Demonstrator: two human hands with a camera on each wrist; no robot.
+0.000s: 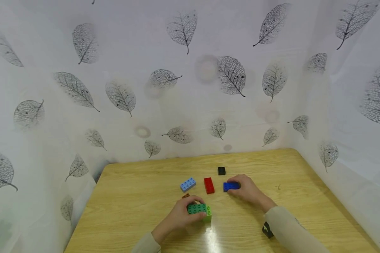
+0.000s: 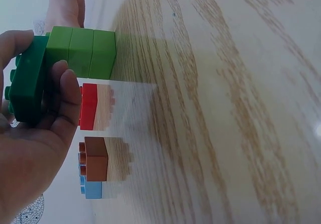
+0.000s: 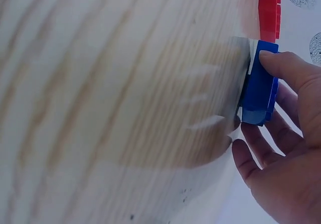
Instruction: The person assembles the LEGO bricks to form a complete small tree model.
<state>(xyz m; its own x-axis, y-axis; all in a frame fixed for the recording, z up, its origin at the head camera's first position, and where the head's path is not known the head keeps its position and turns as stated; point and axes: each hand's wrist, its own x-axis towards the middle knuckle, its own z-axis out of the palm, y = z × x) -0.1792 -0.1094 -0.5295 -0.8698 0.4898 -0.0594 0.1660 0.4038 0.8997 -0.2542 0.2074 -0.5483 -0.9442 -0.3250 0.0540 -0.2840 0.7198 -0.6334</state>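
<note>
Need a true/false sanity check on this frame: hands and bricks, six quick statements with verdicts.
1. The right hand grips the dark blue brick. True.
2. In the head view, the red brick lies between the light blue brick and the dark blue brick. True.
3. The left hand holds the red brick. False: it holds the dark green brick.
4. The lime stack is one layer high. False: the left wrist view shows three.
5. The small black brick sits farther back than the red brick. True.
6. The brown brick shows whole in the head view. False: the left hand partly covers it.
</note>
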